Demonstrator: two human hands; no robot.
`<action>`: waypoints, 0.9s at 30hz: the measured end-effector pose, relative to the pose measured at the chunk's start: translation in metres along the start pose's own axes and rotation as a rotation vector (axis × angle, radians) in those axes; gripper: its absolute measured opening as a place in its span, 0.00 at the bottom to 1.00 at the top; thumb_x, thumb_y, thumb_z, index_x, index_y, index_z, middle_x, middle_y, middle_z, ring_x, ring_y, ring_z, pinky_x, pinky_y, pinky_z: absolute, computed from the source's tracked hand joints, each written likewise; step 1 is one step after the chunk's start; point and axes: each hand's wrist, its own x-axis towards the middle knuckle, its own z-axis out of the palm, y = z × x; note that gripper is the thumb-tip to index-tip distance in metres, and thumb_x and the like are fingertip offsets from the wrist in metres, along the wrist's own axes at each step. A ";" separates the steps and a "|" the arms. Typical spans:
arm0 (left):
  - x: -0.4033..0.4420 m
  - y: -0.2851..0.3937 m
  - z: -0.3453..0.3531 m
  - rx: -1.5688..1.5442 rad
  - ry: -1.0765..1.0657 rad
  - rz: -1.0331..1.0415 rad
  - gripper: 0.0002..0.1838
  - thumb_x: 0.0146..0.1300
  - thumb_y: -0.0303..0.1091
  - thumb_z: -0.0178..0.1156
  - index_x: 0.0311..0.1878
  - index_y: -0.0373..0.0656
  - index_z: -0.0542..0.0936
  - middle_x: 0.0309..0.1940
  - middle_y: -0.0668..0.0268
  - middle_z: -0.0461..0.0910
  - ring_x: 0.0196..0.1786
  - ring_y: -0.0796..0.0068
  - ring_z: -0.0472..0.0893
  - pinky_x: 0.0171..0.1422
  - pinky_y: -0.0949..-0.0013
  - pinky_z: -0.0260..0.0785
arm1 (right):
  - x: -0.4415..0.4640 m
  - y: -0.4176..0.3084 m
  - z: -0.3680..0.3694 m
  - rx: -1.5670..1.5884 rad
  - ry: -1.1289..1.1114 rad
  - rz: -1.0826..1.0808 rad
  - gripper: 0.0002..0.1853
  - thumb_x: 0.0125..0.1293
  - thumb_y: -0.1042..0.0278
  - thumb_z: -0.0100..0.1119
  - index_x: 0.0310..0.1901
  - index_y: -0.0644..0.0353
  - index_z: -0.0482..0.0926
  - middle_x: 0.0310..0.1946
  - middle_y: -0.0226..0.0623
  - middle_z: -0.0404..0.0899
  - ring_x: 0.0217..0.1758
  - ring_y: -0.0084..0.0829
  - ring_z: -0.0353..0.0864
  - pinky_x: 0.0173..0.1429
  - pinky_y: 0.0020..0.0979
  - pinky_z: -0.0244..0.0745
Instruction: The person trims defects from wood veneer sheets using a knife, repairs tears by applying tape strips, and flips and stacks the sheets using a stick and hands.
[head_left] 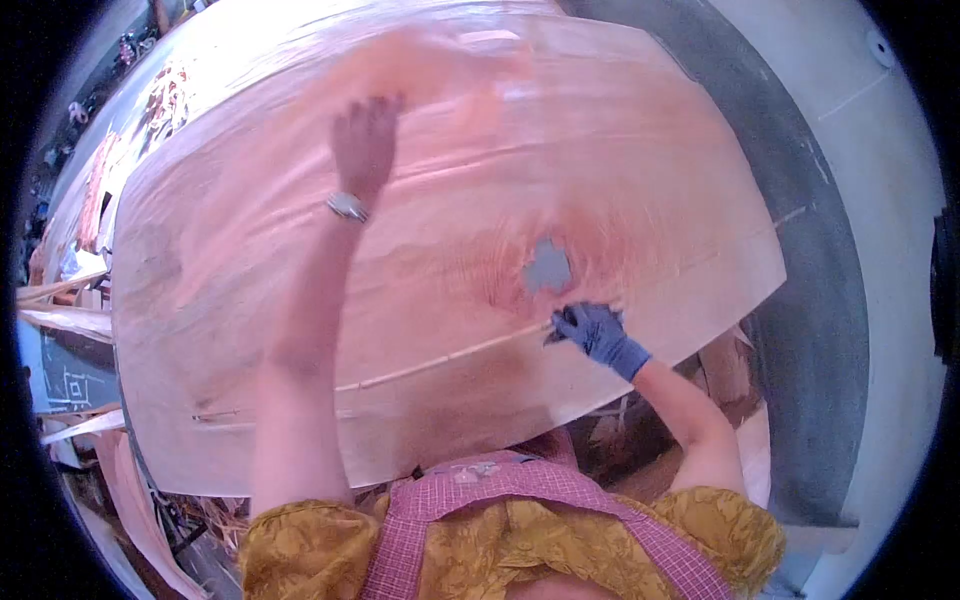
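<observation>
My left hand (365, 145), bare with a silver watch (347, 207) at the wrist, reaches far forward over a large pale sheet of wood veneer (300, 330). Its fingers meet the lower edge of a thin orange-tinted veneer piece (410, 70), which is smeared by motion. My right hand (598, 335) wears a dark blue-grey glove. Its fingers are closed around the right part of a long thin stick (450, 357) that slants across the sheet. Just beyond the glove, a ragged hole (547, 266) in the veneer shows grey underneath.
Long veneer strips and scraps (135, 500) hang and lie to the left. More brown scraps (725, 375) sit below the sheet's right front edge. A dark grey floor band (810, 330) curves along the right side. The sheet's front edge is close to my apron (480, 490).
</observation>
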 end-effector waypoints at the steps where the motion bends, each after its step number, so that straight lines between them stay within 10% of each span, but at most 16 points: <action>1: -0.015 0.033 0.013 -0.052 0.029 0.015 0.19 0.61 0.31 0.54 0.56 0.54 0.78 0.46 0.68 0.77 0.48 0.64 0.75 0.48 0.57 0.68 | -0.013 0.006 0.007 0.009 -0.008 -0.010 0.20 0.63 0.67 0.54 0.58 0.52 0.73 0.39 0.41 0.75 0.39 0.41 0.78 0.38 0.43 0.75; 8: -0.124 0.155 0.047 -0.228 -0.337 -0.027 0.30 0.57 0.35 0.61 0.66 0.58 0.71 0.62 0.67 0.72 0.61 0.62 0.72 0.57 0.55 0.68 | -0.079 0.076 0.039 0.038 -0.072 0.078 0.15 0.71 0.62 0.53 0.56 0.50 0.76 0.38 0.41 0.77 0.39 0.42 0.79 0.37 0.45 0.75; 12: -0.095 0.212 0.049 -0.302 -1.030 -0.252 0.48 0.56 0.55 0.66 0.77 0.59 0.54 0.76 0.55 0.54 0.78 0.54 0.54 0.77 0.43 0.48 | -0.086 0.209 0.052 0.010 0.044 0.074 0.14 0.71 0.60 0.53 0.55 0.49 0.77 0.38 0.40 0.77 0.40 0.42 0.79 0.38 0.45 0.76; 16: -0.093 0.209 0.086 -0.464 -1.004 -0.364 0.49 0.56 0.56 0.66 0.77 0.54 0.55 0.76 0.54 0.55 0.77 0.53 0.56 0.76 0.43 0.50 | -0.080 0.262 0.058 0.007 0.006 0.029 0.16 0.68 0.63 0.53 0.56 0.50 0.76 0.39 0.41 0.77 0.41 0.42 0.79 0.40 0.44 0.76; 21: -0.092 0.223 0.107 -0.204 -1.120 -0.241 0.37 0.61 0.54 0.60 0.71 0.52 0.64 0.66 0.56 0.68 0.68 0.56 0.69 0.73 0.43 0.54 | -0.080 0.281 0.070 0.068 -0.001 -0.119 0.21 0.63 0.67 0.54 0.59 0.51 0.74 0.41 0.42 0.76 0.43 0.42 0.79 0.41 0.43 0.77; 27: -0.091 0.210 0.116 -0.180 -0.961 -0.166 0.09 0.62 0.41 0.58 0.39 0.49 0.83 0.40 0.62 0.83 0.49 0.59 0.81 0.57 0.44 0.65 | -0.082 0.284 0.072 0.066 0.035 -0.099 0.21 0.63 0.68 0.55 0.59 0.51 0.74 0.42 0.43 0.77 0.45 0.43 0.79 0.44 0.43 0.78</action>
